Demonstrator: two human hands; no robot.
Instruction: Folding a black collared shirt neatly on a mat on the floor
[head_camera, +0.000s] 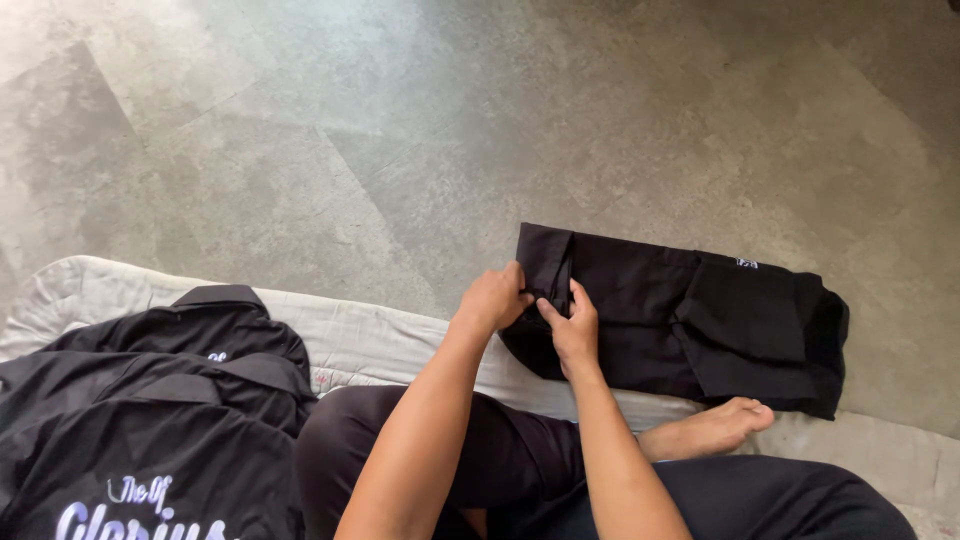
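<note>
A black folded garment (690, 315) lies on the grey floor in front of me, its right end resting partly on a pale mat. Both my hands work at its left end. My left hand (492, 297) pinches the edge of the fabric near a folded flap. Beside it, my right hand (572, 328) grips the same flap, fingers curled over the cloth. The two hands nearly touch. My crossed legs in dark trousers (480, 450) sit below them, with a bare foot (710, 428) just under the garment.
A pile of black shirts (150, 400) with pale lettering lies at the lower left on the pale quilted mat (370, 340). Grey stone floor (400, 130) spreads across the upper part of the view.
</note>
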